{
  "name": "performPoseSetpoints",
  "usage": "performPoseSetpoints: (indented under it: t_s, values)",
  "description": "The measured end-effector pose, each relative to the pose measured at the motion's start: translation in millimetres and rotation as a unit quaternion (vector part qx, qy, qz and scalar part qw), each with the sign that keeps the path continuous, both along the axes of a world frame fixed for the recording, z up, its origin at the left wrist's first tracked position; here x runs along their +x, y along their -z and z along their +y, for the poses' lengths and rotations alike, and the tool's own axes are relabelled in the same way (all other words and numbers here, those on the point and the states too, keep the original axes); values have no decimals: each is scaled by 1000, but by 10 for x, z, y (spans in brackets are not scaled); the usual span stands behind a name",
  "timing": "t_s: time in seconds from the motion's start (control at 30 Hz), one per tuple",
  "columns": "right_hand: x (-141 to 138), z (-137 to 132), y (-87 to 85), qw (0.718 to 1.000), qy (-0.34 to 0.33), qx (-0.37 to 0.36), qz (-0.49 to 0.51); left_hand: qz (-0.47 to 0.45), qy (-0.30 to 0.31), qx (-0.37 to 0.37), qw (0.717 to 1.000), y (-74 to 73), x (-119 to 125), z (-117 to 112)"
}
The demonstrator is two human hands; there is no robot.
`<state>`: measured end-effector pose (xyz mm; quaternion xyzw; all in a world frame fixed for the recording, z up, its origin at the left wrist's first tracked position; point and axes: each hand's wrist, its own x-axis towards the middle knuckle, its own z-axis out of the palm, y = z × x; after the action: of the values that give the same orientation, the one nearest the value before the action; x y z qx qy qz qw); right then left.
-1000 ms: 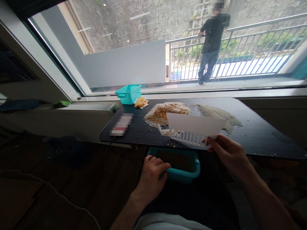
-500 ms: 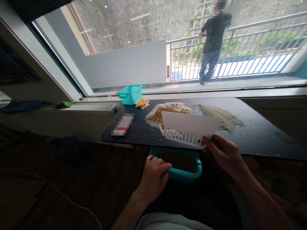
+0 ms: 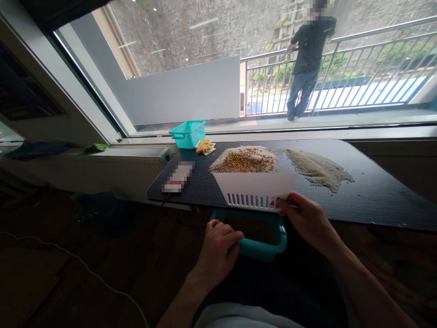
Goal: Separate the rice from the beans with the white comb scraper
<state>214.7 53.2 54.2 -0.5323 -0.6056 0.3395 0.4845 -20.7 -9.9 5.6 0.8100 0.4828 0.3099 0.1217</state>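
Note:
My right hand (image 3: pixel 305 216) pinches the lower right corner of a white slotted card (image 3: pixel 254 184), which stands tilted near the table's front edge with its row of slots downward. Behind the card lies a heap of white grains mixed with yellow kernels (image 3: pixel 239 159). A second heap of pale, rice-like grains (image 3: pixel 317 168) spreads to its right. Below the table edge, my left hand (image 3: pixel 221 246) grips the left rim of a teal basin (image 3: pixel 264 253). Dark grains (image 3: pixel 254 228) cover the basin's bottom, too shaded to name.
On the black table (image 3: pixel 375 196), a pixelated flat object (image 3: pixel 178 176) lies at left. A turquoise basket (image 3: pixel 187 135) and a crumpled yellow item (image 3: pixel 205 146) stand by the window. Left of the table is a radiator (image 3: pixel 136 159). Beyond the glass, a person (image 3: pixel 305 64) leans on a railing.
My right hand has moved left and slightly toward me with the slotted card, uncovering more of the mixed heap. My left hand stays on the basin's rim.

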Motion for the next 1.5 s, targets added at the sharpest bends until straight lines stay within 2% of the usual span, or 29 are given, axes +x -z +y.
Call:
performPoseSetpoints:
  t_s: [0.17, 0.33, 0.43, 0.5, 0.7, 0.93, 1.3, 1.5]
  values:
    - [237, -158, 25, 999, 40, -10, 6, 4, -1, 2, 1000, 5, 33, -12]
    - [558, -152, 132, 991, 127, -7, -43, -2, -5, 8, 1000, 20, 41, 6]
    - [645, -141, 115, 981, 188, 1, -52, -4, -5, 6, 1000, 20, 52, 15]
    - [636, -122, 73, 979, 200, 6, -50, -5, -5, 6, 1000, 20, 59, 15]
    - [441, 46, -37, 989, 148, 25, -4, -9, -5, 15, 1000, 28, 55, -1]
    - [297, 218, -23, 997, 77, 28, 16, -6, -8, 10, 1000, 34, 53, 5]
    - [365, 119, -17, 995, 90, 9, 35, -6, -5, 14, 1000, 18, 58, -3]
    - [354, 124, 45, 996, 77, 18, 36, -9, -5, 8, 1000, 34, 52, -1]
